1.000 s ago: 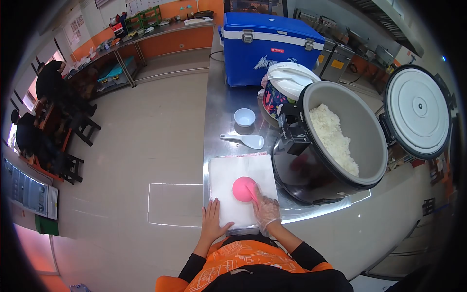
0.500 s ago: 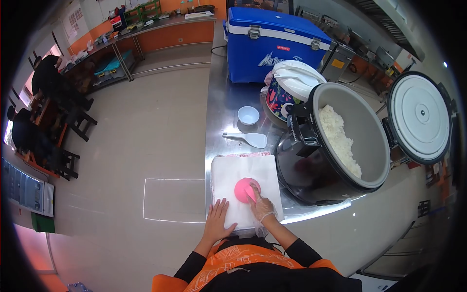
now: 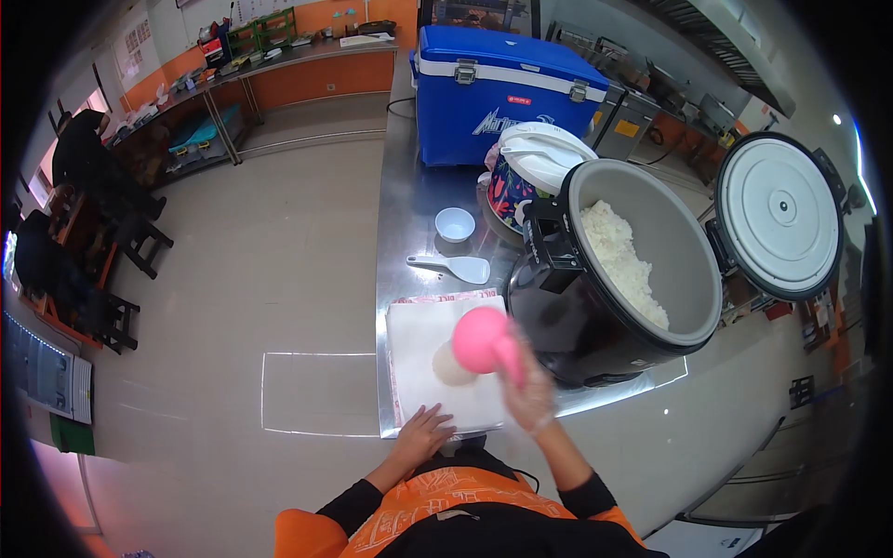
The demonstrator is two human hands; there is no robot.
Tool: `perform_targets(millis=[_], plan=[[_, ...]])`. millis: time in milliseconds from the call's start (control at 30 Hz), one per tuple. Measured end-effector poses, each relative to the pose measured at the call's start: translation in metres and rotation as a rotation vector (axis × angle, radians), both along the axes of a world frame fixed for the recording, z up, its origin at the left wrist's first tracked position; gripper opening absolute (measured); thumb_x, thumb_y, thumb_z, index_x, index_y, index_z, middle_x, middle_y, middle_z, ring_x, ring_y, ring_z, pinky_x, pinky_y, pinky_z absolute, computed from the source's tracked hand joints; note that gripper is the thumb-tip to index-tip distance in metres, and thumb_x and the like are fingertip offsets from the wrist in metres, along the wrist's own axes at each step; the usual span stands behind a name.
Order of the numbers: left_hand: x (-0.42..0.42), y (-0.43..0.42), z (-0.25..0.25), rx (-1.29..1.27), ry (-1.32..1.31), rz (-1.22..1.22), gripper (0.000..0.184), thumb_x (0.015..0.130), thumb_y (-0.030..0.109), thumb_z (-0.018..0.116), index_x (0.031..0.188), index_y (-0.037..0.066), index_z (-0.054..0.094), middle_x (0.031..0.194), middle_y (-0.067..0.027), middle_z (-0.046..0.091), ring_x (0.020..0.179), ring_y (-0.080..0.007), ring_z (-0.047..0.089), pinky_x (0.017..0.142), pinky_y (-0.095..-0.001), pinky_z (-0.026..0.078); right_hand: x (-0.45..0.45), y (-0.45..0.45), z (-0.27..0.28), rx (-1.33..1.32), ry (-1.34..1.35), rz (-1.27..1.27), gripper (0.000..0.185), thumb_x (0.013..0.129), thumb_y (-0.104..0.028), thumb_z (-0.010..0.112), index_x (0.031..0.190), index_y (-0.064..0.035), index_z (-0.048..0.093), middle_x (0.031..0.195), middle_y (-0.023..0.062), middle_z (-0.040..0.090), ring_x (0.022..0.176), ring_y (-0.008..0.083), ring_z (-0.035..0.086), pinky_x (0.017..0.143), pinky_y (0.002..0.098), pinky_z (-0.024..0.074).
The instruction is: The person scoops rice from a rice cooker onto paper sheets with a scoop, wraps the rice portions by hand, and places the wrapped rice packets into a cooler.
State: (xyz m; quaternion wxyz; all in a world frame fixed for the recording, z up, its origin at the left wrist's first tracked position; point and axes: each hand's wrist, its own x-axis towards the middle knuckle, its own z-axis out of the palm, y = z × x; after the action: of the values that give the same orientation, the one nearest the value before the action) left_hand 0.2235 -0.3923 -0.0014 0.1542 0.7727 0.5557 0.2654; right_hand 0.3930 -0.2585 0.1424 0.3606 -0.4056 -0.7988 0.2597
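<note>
My right hand, in a clear plastic glove and blurred, is closed around the handle of a pink scoop above the paper. Beneath the scoop, a round pale patch of what looks like rice lies on the stack of white paper sheets. My bare left hand rests with fingers spread on the paper's lower left edge. A white rice paddle and a light blue bowl stand beyond the paper. To the right is an open cooker holding white rice.
Behind the bowl are a floral pot with a white lid and a blue cooler box. The cooker's round lid stands open at right. Two people are at the far left near stools.
My right hand has lifted the pink scoop off the paper and moved it up and right, uncovering the pale patch. My left hand stays on the paper, its fingers turned more to the right.
</note>
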Motion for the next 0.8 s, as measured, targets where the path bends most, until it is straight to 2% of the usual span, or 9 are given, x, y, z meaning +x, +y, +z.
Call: perform_targets(millis=[100,167,233,333,467,633,700,767,800], plan=[[0.003,0.001,0.011,-0.011,-0.072,0.089,0.016,0.079,0.019,0.064,0.093,0.011,0.067,0.104,-0.0060,0.063,0.108,-0.0258,0.055,0.094,-0.0425,0.043,0.033,0.002,0.111,0.052,0.396,-0.117,0.055,0.083,-0.008,0.062,0.133,-0.0113,0.039,0.128,0.0144,0.050,0.105,0.0266,0.058,0.085,0.0363,0.0491],[0.008,0.000,0.022,-0.043,-0.146,0.185,0.014,0.079,0.019,0.064,0.089,0.010,0.068,0.096,-0.0058,0.066,0.099,-0.0248,0.060,0.087,-0.0386,0.047,0.051,0.025,0.158,0.347,0.306,-0.344,0.047,0.087,-0.021,0.058,0.131,-0.0143,0.043,0.113,0.0159,0.060,0.095,0.0273,0.062,0.079,0.0371,0.0510],[0.012,0.002,0.031,-0.084,-0.221,0.293,0.013,0.079,0.019,0.065,0.085,0.009,0.068,0.088,-0.0050,0.067,0.088,-0.0235,0.064,0.077,-0.0348,0.051,0.097,0.069,0.167,0.505,-0.348,-0.591,0.039,0.088,-0.034,0.054,0.122,-0.0152,0.052,0.098,0.0175,0.064,0.087,0.0306,0.064,0.074,0.0394,0.0511],[0.012,0.009,0.054,-0.200,-0.246,0.329,0.009,0.079,0.017,0.062,0.081,0.010,0.068,0.081,-0.0052,0.067,0.077,-0.0245,0.064,0.068,-0.0344,0.050,0.126,0.130,0.158,0.297,-0.869,-0.484,0.037,0.087,-0.042,0.049,0.110,-0.0141,0.059,0.092,0.0191,0.065,0.086,0.0348,0.062,0.073,0.0431,0.0499],[0.008,0.023,0.064,-0.151,-0.222,0.307,0.009,0.080,0.017,0.061,0.079,0.009,0.066,0.078,-0.0058,0.066,0.072,-0.0256,0.062,0.066,-0.0362,0.049,0.135,0.166,0.138,0.098,-1.194,-0.159,0.032,0.086,-0.038,0.050,0.104,-0.0130,0.062,0.093,0.0171,0.065,0.085,0.0358,0.062,0.077,0.0470,0.0477],[-0.005,0.054,0.070,0.043,-0.143,0.329,0.009,0.079,0.015,0.063,0.078,0.007,0.065,0.074,-0.0065,0.064,0.067,-0.0264,0.059,0.064,-0.0368,0.045,0.071,0.054,0.176,0.545,-0.662,-0.609,0.022,0.085,-0.031,0.056,0.088,-0.0108,0.065,0.084,0.0098,0.064,0.080,0.0269,0.062,0.075,0.0388,0.0493],[-0.009,0.073,0.071,0.111,-0.165,0.393,0.009,0.079,0.015,0.064,0.078,0.006,0.064,0.076,-0.0057,0.064,0.073,-0.0243,0.058,0.074,-0.0369,0.042,0.054,0.011,0.147,0.190,-0.275,-0.101,0.024,0.086,-0.032,0.054,0.087,-0.0094,0.063,0.083,0.0086,0.061,0.081,0.0244,0.060,0.076,0.0373,0.0479],[-0.012,0.091,0.071,0.157,-0.154,0.460,0.009,0.079,0.016,0.063,0.078,0.007,0.064,0.077,-0.0051,0.064,0.077,-0.0228,0.058,0.079,-0.0379,0.040,0.022,-0.014,0.101,-0.164,-0.451,0.270,0.031,0.083,-0.036,0.056,0.089,-0.0060,0.063,0.088,0.0113,0.063,0.088,0.0260,0.060,0.083,0.0397,0.0452],[-0.014,0.101,0.066,0.130,-0.148,0.499,0.009,0.080,0.016,0.063,0.077,0.008,0.065,0.076,-0.0032,0.065,0.081,-0.0212,0.057,0.086,-0.0400,0.036,0.008,-0.017,0.053,-0.369,-0.505,0.410,0.038,0.082,-0.036,0.056,0.108,-0.0077,0.060,0.109,0.0159,0.058,0.105,0.0282,0.053,0.093,0.0389,0.0396]])
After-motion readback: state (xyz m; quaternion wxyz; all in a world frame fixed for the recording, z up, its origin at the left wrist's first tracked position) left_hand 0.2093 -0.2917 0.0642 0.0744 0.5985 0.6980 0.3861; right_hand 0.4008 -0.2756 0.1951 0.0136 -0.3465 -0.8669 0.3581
